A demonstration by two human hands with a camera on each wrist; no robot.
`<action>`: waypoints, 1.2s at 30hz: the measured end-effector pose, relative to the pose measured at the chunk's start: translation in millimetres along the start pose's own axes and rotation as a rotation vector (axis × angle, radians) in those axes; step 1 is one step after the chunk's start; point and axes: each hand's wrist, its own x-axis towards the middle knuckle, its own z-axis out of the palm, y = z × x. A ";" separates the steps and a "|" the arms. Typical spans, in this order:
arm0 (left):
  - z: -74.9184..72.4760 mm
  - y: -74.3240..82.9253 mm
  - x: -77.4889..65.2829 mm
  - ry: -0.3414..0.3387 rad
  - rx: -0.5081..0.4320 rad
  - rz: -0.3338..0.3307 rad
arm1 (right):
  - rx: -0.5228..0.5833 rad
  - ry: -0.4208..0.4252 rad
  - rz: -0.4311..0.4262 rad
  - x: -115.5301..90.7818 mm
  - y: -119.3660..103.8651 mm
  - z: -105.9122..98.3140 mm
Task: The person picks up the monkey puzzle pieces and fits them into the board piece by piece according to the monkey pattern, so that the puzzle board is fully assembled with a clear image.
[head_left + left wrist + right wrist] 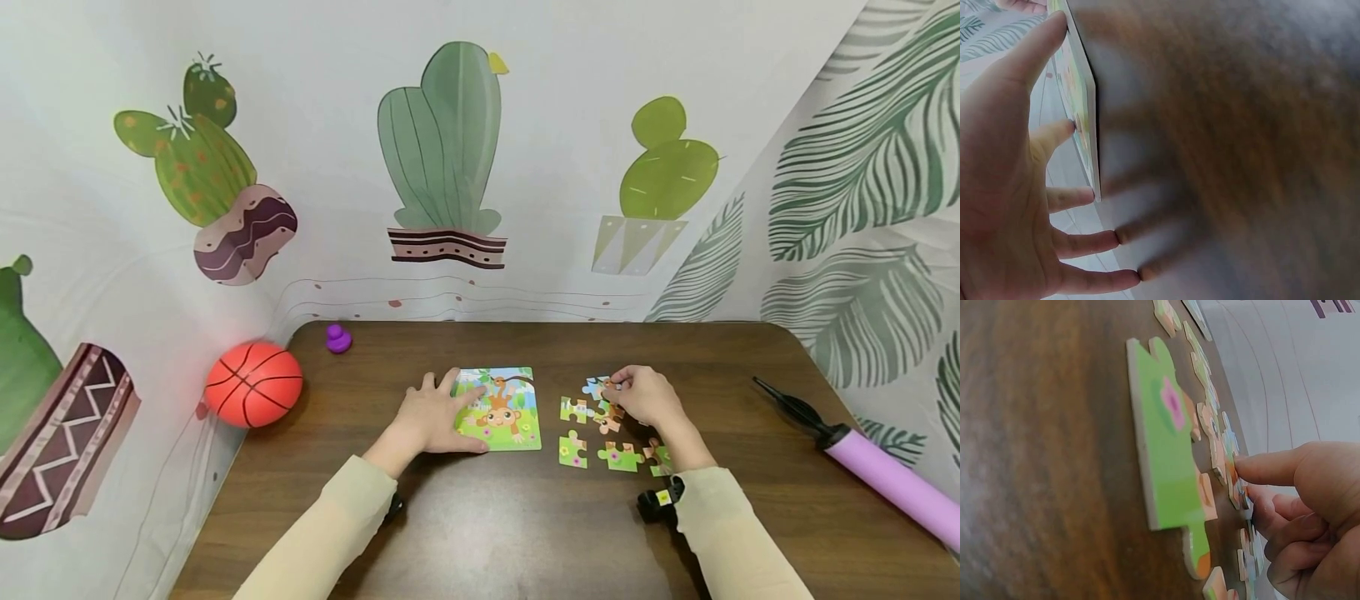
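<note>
A square picture board [523,433] showing a monkey hanging from a branch lies flat on the dark wooden table. My left hand [435,417] spreads over its left side, with the thumb at the near edge; in the left wrist view two fingertips [1129,278] touch the table beyond the board. To the board's right, my right hand [648,398] pinches a blue and orange jigsaw piece [597,387] at the top of a loose group. Nearer me lie green jigsaw pieces with flowers, one at the left [573,450] and one in the middle [621,456].
An orange-red basketball [255,384] sits at the table's left edge. A small purple duck [338,339] stands at the back left. On the right lies a pink hand pump [885,475] with a black nozzle. A cactus-print cloth [555,167] hangs behind the table.
</note>
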 end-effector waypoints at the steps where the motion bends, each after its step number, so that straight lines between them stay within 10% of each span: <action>1: 0.2 0.2 0.3 0.000 0.000 -0.005 | 0.001 -0.002 0.000 0.0 -0.3 0.0; 36: -2.4 -7.9 -2.5 -0.028 -0.077 -0.008 | -0.109 0.022 0.019 3.3 -2.6 4.5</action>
